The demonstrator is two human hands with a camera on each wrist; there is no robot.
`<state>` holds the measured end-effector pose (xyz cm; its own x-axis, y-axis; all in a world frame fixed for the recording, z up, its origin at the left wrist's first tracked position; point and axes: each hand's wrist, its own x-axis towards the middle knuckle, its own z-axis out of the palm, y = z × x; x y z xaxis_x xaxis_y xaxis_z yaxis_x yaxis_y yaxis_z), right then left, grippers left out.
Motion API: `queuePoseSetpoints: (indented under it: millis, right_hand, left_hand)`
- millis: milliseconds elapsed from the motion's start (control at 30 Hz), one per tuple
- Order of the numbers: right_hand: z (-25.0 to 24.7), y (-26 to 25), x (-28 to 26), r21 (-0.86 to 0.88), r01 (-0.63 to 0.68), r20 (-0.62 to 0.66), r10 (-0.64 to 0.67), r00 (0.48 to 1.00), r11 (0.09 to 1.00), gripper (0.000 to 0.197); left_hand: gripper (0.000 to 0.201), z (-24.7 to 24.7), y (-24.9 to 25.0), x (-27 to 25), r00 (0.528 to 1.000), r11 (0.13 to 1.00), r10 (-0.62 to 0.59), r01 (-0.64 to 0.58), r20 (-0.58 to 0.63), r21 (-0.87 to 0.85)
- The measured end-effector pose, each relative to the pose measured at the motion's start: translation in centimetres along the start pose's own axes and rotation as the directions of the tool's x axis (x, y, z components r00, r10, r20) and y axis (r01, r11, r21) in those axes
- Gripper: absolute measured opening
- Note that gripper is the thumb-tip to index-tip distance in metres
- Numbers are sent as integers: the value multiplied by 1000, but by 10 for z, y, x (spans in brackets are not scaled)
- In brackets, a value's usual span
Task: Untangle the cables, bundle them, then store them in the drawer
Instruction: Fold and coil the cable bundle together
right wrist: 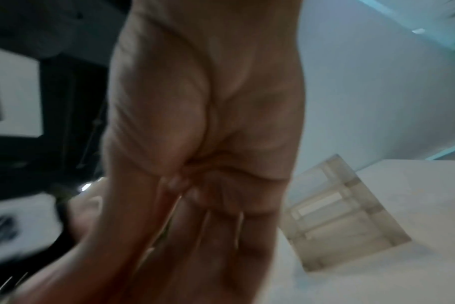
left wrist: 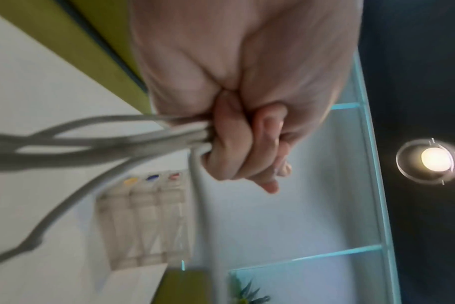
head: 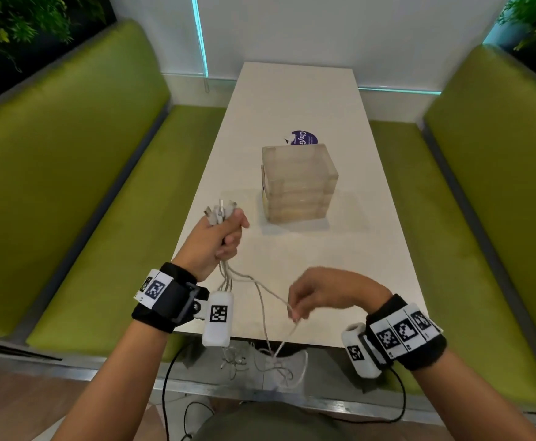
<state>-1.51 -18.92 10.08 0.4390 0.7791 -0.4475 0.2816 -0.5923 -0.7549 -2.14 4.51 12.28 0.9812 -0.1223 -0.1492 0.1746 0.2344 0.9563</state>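
A drawer unit (head: 298,183) stands on the table (head: 292,100), about midway along it, with a sticker (head: 303,138) just behind it. Benches (head: 69,173) flank the table left and right. Before the unit and to its left, the left hand (head: 220,240) is raised over the table's near left part, plugs (head: 219,211) above it, cables (head: 260,291) hanging below past the near edge. The right hand (head: 327,294) is over the near edge, on one cable.

Even, soft indoor light in the head view; both wrist views motion-blurred; ceiling lamp (left wrist: 436,159) flares brightly.
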Motion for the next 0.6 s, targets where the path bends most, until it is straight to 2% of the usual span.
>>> queuePoseSetpoints:
  millis: [33, 67, 100, 133, 200, 233, 300, 400, 467, 500, 567, 600]
  right_hand:
    - [2, 2, -2, -68, -85, 104, 92, 990, 994, 23]
    - [-2, 2, -4, -103, -167, 133, 180, 975, 981, 39]
    - [-10, -1, -7, -113, -207, 80, 217, 973, 972, 55]
    - [-22, -7, -10, -96, -204, -45, 201, 979, 974, 67]
    - [-51, -21, -13, 83, -76, -311, 99, 945, 994, 83]
    - [-62, -30, -13, 184, 36, -381, 37, 924, 982, 88]
    - [-74, -49, -9, 318, 231, -403, -89, 911, 920, 90]
    - [-81, -72, 4, 365, 340, -466, -146, 873, 867, 61]
    - [-88, -76, 11, 413, 431, -610, -108, 785, 802, 50]
    - [-92, -76, 13, 421, 481, -688, -74, 721, 769, 55]
    - [-97, -79, 12, 370, 547, -806, -33, 591, 751, 62]
    - [-99, -81, 11, 321, 547, -841, -33, 540, 773, 53]
  left_hand:
    - [29, 2, 4, 1, 1000, 998, 10, -11, -9, -68]
    - [30, 6, 8, 3, 1000, 993, 22, -22, -2, -115]
    - [31, 12, 13, 5, 999, 988, 38, -35, 15, -148]
    - [32, 17, 18, 7, 998, 983, 59, -51, 39, -174]
    - [31, 31, 31, 15, 988, 974, 115, -93, 99, -205]
    - [29, 39, 38, 20, 980, 971, 144, -115, 134, -208]
    - [28, 57, 53, 33, 964, 974, 174, -139, 199, -179]
    - [54, 84, 77, 47, 962, 987, 157, -146, 222, -66]
    - [78, 95, 92, 52, 976, 992, 113, -102, 186, -71]
    - [86, 97, 97, 55, 982, 992, 87, -71, 165, -104]
    - [89, 97, 100, 62, 991, 991, 64, -49, 121, -126]
    - [85, 97, 99, 65, 992, 993, 65, -53, 108, -110]
